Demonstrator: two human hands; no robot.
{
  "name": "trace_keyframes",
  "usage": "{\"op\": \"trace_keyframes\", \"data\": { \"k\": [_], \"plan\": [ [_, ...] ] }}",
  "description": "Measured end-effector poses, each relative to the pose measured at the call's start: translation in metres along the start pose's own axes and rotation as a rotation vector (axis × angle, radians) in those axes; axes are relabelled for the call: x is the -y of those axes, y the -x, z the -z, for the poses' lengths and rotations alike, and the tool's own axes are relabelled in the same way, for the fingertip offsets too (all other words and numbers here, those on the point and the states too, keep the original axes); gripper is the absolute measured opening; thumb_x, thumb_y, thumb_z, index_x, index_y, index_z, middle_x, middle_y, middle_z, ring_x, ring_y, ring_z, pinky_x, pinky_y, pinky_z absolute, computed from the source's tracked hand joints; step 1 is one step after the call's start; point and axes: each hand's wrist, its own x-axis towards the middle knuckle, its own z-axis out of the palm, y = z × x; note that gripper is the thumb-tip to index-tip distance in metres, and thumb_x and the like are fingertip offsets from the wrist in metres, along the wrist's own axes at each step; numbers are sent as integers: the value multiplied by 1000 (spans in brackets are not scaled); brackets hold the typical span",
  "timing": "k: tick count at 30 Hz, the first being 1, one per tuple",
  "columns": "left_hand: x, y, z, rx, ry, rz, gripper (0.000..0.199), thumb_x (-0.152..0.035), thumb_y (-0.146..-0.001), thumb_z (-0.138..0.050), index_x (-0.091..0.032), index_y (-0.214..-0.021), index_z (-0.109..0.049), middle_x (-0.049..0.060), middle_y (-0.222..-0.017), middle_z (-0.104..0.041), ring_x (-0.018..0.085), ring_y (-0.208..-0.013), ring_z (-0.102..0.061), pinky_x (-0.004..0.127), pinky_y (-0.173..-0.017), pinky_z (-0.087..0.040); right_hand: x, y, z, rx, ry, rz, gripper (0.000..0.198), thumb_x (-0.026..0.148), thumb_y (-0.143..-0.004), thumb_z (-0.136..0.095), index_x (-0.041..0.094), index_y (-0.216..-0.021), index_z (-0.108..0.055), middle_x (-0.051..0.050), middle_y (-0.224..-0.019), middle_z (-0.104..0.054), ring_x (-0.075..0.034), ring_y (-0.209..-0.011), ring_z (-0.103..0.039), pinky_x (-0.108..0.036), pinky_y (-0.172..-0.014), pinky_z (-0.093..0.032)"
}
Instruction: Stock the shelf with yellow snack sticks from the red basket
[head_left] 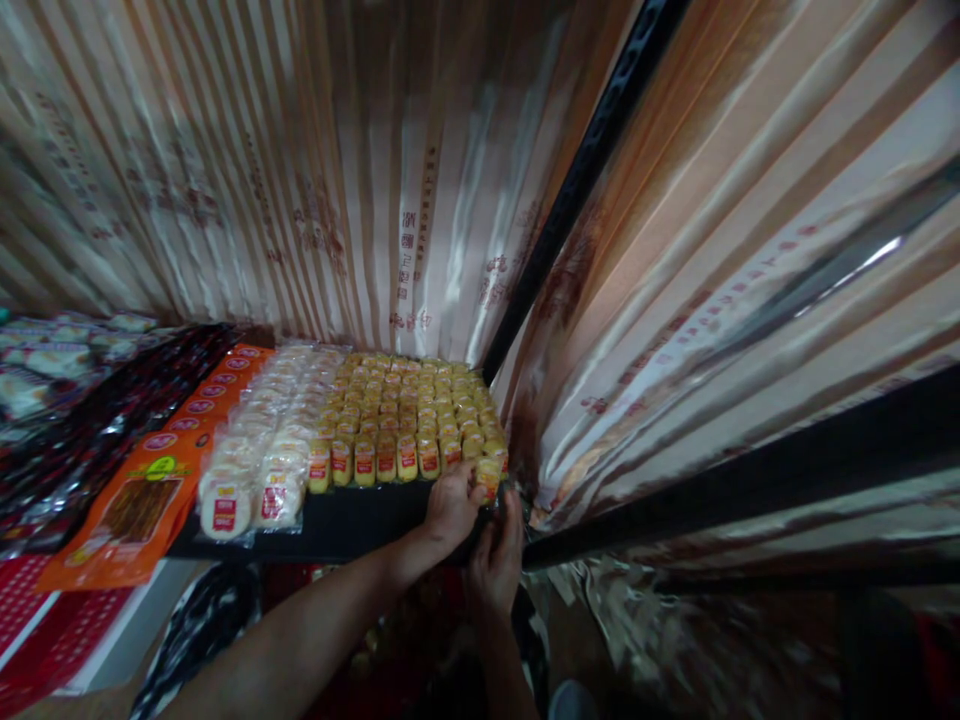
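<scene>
Small yellow wrapped cakes (409,425) with red labels stand in tight rows on a black shelf (330,525). At the front right corner of these rows, my left hand (451,508) is closed, thumb and fingers pinching one yellow wrapped cake (488,474). My right hand (498,555) is just below and to the right, palm turned inward, fingers stretched up beside that cake. Whether its fingertips touch the wrapper I cannot tell. Left of the yellow rows lie two rows of white round wrapped cakes (274,492).
An orange snack packet (142,490) and dark shiny packets (112,410) lie further left, with white packets (56,355) beyond. A black post (577,190) rises behind the right corner. Printed curtains (375,180) hang behind. A red and white box (71,625) sits below left.
</scene>
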Motion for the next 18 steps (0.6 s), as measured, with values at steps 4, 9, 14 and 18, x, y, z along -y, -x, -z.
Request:
{"op": "trace_keyframes", "data": {
  "k": [4,9,14,18],
  "plan": [
    [-13,-6,-4,8,-5,-29,24,-11,-77,-55,-15,-100,-59,5,-95,-62,16,-89,-57,27,-83,-45,-4,1,0,9,4,9,47,29,-93,-29,12,-136,-37,-19,-141,-36,-25,-132,-33,-51,-103,-32],
    [-23,-10,-11,42,13,-19,28,-7,-78,-49,-14,-104,-59,8,-101,-61,17,-91,-58,28,-86,-46,-24,5,-7,102,36,-7,54,37,-91,-33,11,-138,-34,-20,-144,-32,-29,-133,-30,-52,-102,-34],
    [-23,-8,-13,35,43,5,37,-7,-77,-44,-14,-112,-56,8,-102,-62,18,-95,-58,30,-91,-46,-36,7,-13,95,53,54,53,37,-91,-34,13,-138,-36,-19,-141,-37,-29,-133,-32,-53,-101,-35],
    [-22,-3,-12,24,49,8,36,-8,-80,-40,-15,-111,-57,8,-103,-62,19,-97,-58,32,-93,-45,-37,4,-12,115,46,61,55,39,-90,-36,15,-140,-31,-19,-143,-34,-29,-132,-33,-54,-100,-36]
  ]
}}
